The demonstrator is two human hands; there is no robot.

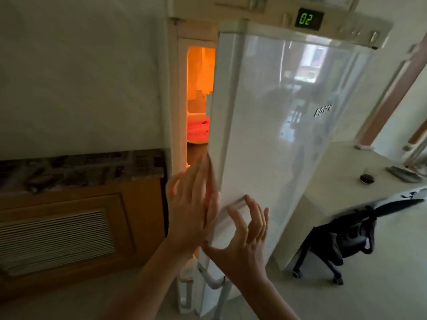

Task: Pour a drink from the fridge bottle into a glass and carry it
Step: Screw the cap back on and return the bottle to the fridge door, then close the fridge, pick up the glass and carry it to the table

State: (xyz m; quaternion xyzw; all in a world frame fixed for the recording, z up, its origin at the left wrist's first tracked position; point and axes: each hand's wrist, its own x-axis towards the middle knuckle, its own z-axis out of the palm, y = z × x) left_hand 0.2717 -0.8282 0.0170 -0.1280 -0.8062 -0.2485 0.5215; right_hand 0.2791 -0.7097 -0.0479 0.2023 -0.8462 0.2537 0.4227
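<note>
The white fridge door stands ajar by a narrow gap, and orange light glows from the inside. My left hand lies flat against the door's opening edge, fingers spread. My right hand hovers just in front of the recessed door handle, fingers curled and apart, holding nothing. Through the gap I see a red item on a shelf. No bottle can be made out in the gap. A small dark glass stands on the white table at the right.
A wooden cabinet with a slatted vent and a dark stone counter stand to the left of the fridge. A white table and a black office chair are at the right. The fridge display reads 02.
</note>
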